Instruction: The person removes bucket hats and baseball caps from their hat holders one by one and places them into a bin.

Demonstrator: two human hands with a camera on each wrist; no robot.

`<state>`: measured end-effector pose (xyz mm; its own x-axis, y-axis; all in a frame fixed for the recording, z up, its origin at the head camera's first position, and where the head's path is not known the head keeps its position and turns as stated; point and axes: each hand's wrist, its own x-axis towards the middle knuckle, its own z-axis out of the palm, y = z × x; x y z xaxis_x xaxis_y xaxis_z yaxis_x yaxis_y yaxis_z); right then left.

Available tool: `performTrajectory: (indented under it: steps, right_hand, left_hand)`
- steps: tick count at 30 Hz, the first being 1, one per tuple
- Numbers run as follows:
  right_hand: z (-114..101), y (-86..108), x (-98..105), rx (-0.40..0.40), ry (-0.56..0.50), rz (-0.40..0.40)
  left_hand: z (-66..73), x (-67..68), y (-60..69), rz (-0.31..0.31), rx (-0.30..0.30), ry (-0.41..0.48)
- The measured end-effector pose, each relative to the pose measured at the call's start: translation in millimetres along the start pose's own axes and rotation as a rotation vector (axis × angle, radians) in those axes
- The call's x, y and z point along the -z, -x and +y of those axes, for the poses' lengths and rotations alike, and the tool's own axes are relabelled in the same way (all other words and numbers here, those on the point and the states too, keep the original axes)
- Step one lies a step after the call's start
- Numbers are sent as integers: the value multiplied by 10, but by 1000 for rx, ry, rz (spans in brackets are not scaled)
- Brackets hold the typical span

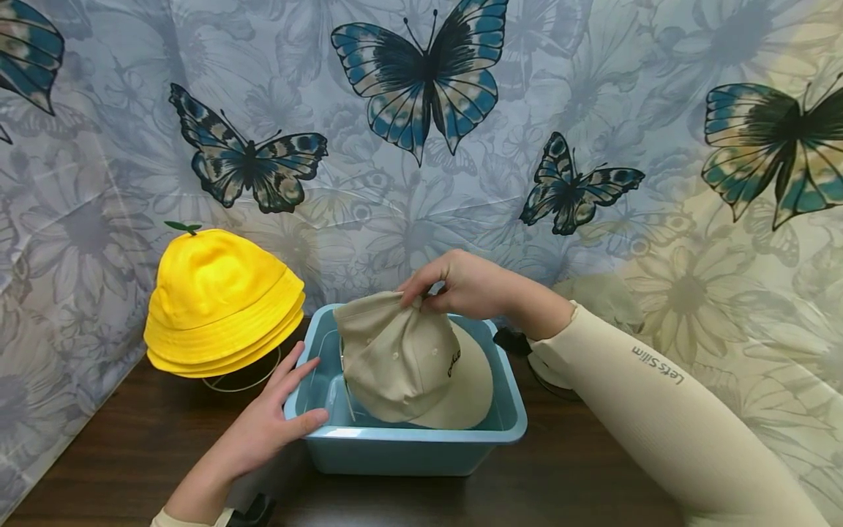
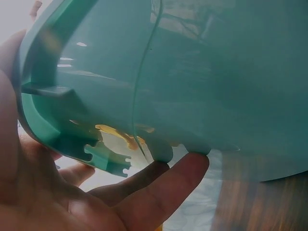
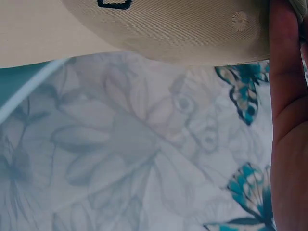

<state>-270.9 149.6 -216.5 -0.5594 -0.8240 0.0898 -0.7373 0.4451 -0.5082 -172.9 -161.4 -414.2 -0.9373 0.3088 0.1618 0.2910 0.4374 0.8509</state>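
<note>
A beige baseball cap (image 1: 402, 359) with dark embroidered lettering sits tilted within the light-blue plastic basin (image 1: 421, 435), its brim toward the right. My right hand (image 1: 461, 285) pinches the cap's fabric at the top between thumb and fingers. In the right wrist view, the cap (image 3: 183, 33) fills the upper edge, beside the fingers (image 3: 288, 72). My left hand (image 1: 273, 417) rests at the basin's left front corner, fingers extended and thumb over the rim. The left wrist view shows straight fingers (image 2: 168, 192) touching the basin's outer wall (image 2: 216, 86).
Stacked yellow bucket hats (image 1: 220, 300) with a green sprout on top stand on a wire stand (image 1: 246, 382) at left. Behind the right forearm is a partly hidden pale hat (image 1: 602, 300). A butterfly-print cloth (image 1: 421, 219) hangs behind the dark wooden table (image 1: 579, 468).
</note>
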Motion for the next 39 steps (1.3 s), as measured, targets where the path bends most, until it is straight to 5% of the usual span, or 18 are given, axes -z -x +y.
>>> performTrajectory:
  steps: [21, 30, 39]
  right_hand:
    - [461, -255, -752, -46, -29, -214]
    - [510, -287, -854, -83, -75, -294]
    - [499, -282, -766, -79, -75, -292]
  left_hand:
    - [2, -5, -11, -1, -17, 6]
    - [5, -7, -2, 1, -13, 3]
    - [-2, 1, -11, -6, -4, -6]
